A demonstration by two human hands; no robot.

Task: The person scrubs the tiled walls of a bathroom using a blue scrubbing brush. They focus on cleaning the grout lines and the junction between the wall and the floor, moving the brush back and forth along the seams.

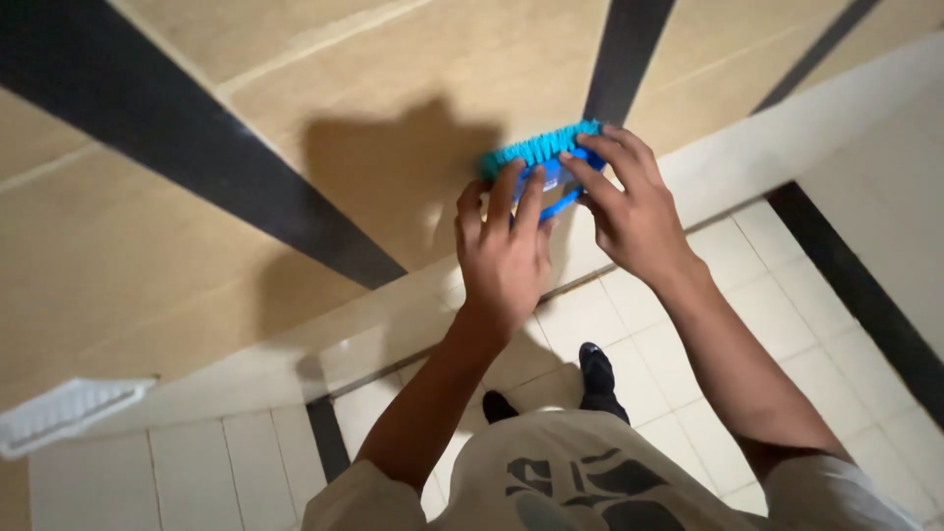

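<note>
Blue brush [544, 162] against tan wall [147, 285] | left hand [503, 254] gripping below | right hand [629, 202] gripping beside

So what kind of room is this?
Probably a bathroom or similar tiled washroom: a beige tiled wall with dark stripes, a white tiled floor, and both hands pressing a blue brush to the wall.

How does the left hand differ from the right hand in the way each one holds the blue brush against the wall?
The left hand lies behind the blue brush with its fingers pointing up along the body; the right hand comes from the side, fingers curled over the upper edge near the bristles. The left hand sits lower, the right higher. Both grip the same brush, pressed to the tan wall.
</note>
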